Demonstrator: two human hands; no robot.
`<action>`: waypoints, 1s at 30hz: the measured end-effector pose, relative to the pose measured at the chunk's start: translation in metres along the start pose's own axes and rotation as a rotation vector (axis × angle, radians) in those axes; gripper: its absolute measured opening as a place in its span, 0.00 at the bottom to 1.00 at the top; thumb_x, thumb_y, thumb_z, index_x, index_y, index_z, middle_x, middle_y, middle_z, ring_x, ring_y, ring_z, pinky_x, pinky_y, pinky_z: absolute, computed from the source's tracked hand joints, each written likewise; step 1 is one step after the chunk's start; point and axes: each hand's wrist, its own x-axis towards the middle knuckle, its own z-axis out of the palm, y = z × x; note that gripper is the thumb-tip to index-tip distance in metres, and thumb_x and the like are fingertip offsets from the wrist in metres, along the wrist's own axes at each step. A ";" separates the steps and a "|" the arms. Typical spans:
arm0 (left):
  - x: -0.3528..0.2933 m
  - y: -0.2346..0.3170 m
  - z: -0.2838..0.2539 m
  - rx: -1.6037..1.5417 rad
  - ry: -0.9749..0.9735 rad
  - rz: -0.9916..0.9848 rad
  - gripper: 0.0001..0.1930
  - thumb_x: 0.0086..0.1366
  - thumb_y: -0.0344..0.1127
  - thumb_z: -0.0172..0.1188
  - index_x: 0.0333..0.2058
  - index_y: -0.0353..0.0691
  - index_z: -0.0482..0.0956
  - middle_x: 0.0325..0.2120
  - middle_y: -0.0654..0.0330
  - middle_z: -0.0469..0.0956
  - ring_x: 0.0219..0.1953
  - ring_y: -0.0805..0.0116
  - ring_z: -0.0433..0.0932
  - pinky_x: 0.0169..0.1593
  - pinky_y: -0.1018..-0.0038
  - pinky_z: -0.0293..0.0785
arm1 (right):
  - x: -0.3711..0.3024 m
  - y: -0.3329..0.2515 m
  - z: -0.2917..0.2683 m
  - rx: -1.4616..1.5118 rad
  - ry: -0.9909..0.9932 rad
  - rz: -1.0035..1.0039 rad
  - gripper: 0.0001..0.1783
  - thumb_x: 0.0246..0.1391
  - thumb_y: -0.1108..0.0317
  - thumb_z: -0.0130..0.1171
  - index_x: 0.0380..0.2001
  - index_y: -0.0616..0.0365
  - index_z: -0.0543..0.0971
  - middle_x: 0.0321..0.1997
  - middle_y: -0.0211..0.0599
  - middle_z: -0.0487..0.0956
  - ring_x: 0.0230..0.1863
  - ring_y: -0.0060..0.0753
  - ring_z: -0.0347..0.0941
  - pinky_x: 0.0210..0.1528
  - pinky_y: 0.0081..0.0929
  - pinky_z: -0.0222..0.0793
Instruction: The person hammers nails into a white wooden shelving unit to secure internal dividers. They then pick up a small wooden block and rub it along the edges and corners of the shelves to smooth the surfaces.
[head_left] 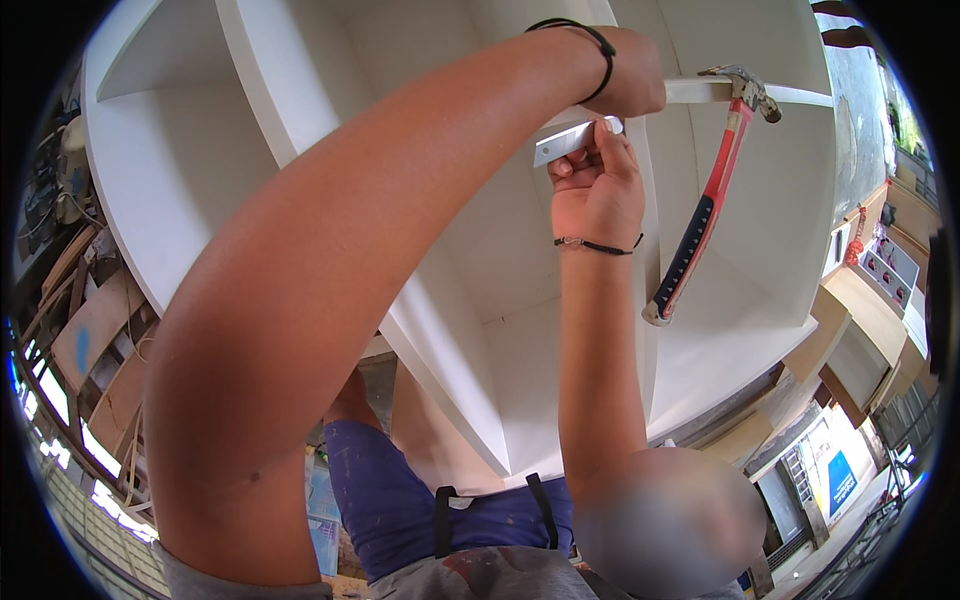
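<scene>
My left hand [632,72] is at the top, beside the edge of a white shelf divider. Its fingers are turned away from view, so what they hold, if anything, is hidden. Just below it, my right hand [598,195] is closed, pinching a thin flat grey-white strip [558,147] with a slanted end and a small hole. A claw hammer [715,185] with a red and dark blue handle hangs by its head over a white shelf edge [697,91], to the right of my hands.
The white cabinet [150,150] with open compartments surrounds both arms, its dividers running toward me. Wooden offcuts [105,330] and cables are piled at the left. Brown boards [865,335] and a white-and-blue sign [835,480] stand at the right.
</scene>
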 end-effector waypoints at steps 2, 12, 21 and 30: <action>-0.001 0.000 0.000 -0.008 -0.007 0.003 0.10 0.55 0.25 0.53 0.33 0.38 0.82 0.29 0.52 0.81 0.29 0.55 0.79 0.31 0.62 0.77 | -0.001 -0.003 0.001 0.053 -0.022 0.041 0.04 0.59 0.70 0.55 0.33 0.57 0.71 0.28 0.27 0.72 0.26 0.23 0.65 0.27 0.24 0.59; -0.003 0.000 -0.002 -0.143 -0.006 -0.034 0.10 0.56 0.26 0.52 0.33 0.37 0.83 0.30 0.51 0.81 0.30 0.55 0.80 0.33 0.61 0.77 | 0.004 -0.005 -0.014 0.426 -0.217 0.291 0.08 0.63 0.65 0.53 0.35 0.56 0.78 0.29 0.27 0.79 0.28 0.29 0.71 0.29 0.26 0.60; -0.029 0.009 -0.017 -0.588 -0.005 -0.316 0.12 0.54 0.32 0.50 0.31 0.39 0.82 0.27 0.54 0.81 0.30 0.58 0.79 0.37 0.66 0.74 | 0.007 -0.002 -0.019 0.354 -0.290 0.253 0.07 0.63 0.65 0.53 0.37 0.53 0.77 0.31 0.26 0.78 0.33 0.27 0.71 0.31 0.26 0.60; -0.040 0.004 -0.010 -0.883 0.085 -0.327 0.17 0.54 0.31 0.46 0.38 0.36 0.82 0.33 0.53 0.81 0.37 0.61 0.79 0.44 0.66 0.73 | 0.008 0.003 -0.019 0.580 -0.415 0.325 0.07 0.65 0.63 0.50 0.38 0.53 0.74 0.33 0.23 0.75 0.35 0.23 0.69 0.34 0.24 0.57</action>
